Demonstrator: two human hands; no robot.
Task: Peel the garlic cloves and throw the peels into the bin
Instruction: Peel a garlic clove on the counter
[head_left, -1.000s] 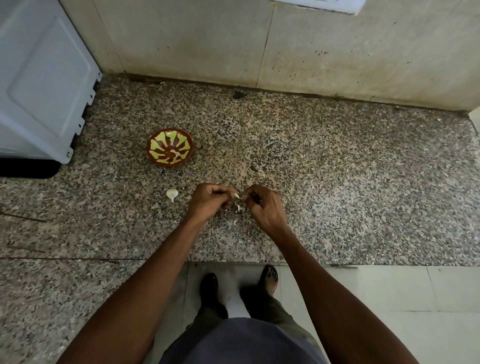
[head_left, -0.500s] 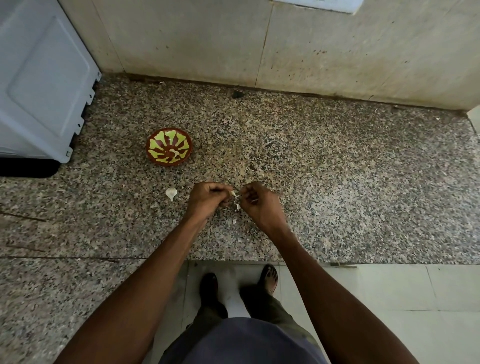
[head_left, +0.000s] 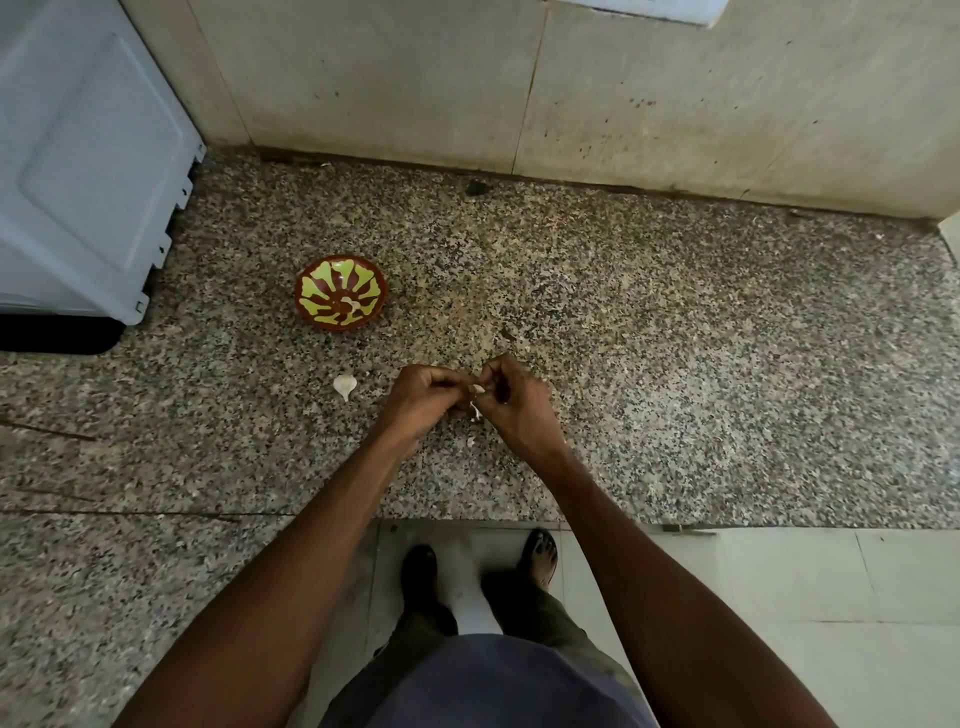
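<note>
My left hand (head_left: 423, 397) and my right hand (head_left: 517, 402) meet over the speckled granite counter (head_left: 675, 364), fingers curled. Between them they pinch a small pale garlic clove (head_left: 477, 388), mostly hidden by the fingertips. A thin strip of white peel (head_left: 475, 410) hangs down from it. One whole unpeeled clove (head_left: 344, 385) lies on the counter left of my left hand. A red bowl with a yellow-green pattern (head_left: 340, 292) sits further back on the left with a pale piece or two inside. No bin is in view.
A grey-white appliance (head_left: 88, 171) fills the back left corner. A stained wall (head_left: 571, 88) closes the back of the counter. Small peel flakes (head_left: 470, 441) lie under my hands. Below the counter's front edge are floor tiles and my feet (head_left: 540, 558).
The hands stay in about the same spot, working the clove. A strip of peel now hangs lower between them. The bowl and the loose clove have not moved.
</note>
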